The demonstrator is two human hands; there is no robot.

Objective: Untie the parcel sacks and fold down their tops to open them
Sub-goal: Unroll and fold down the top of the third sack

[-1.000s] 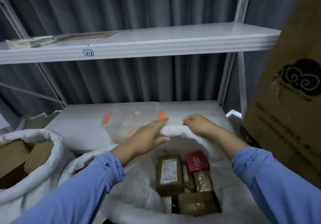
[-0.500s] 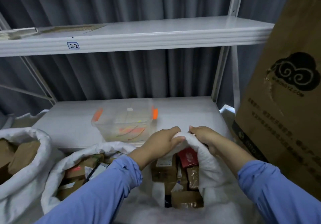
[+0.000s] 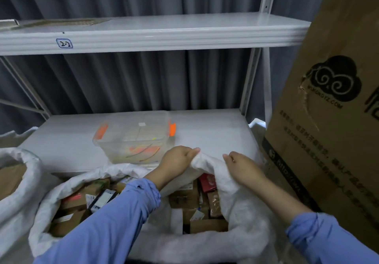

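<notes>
At the far rim of the open sack (image 3: 248,212), just in front of us, we reach with both forearms stretched forward in blue sleeves. Our left hand (image 3: 178,159) curls its fingers round a raised fold of the white rim, knuckles up. Our right hand (image 3: 244,167) lies near it, back upward, its fingertips bent onto the same fold and pinching the cloth. Below and between the hands the sack's mouth gapes over brown parcels (image 3: 184,199) and a red parcel (image 3: 207,182). To the left of our left forearm a second sack (image 3: 46,208) stands open too, its top rolled down. Beyond the left hand a clear tub (image 3: 133,138) with orange clips sits on the shelf (image 3: 207,130). To the right of the right hand stands a cardboard carton (image 3: 328,140). Half a second ago our hands met at one bunch of rim; now they are drawn apart, and a stretch of cloth shows between them.
</notes>
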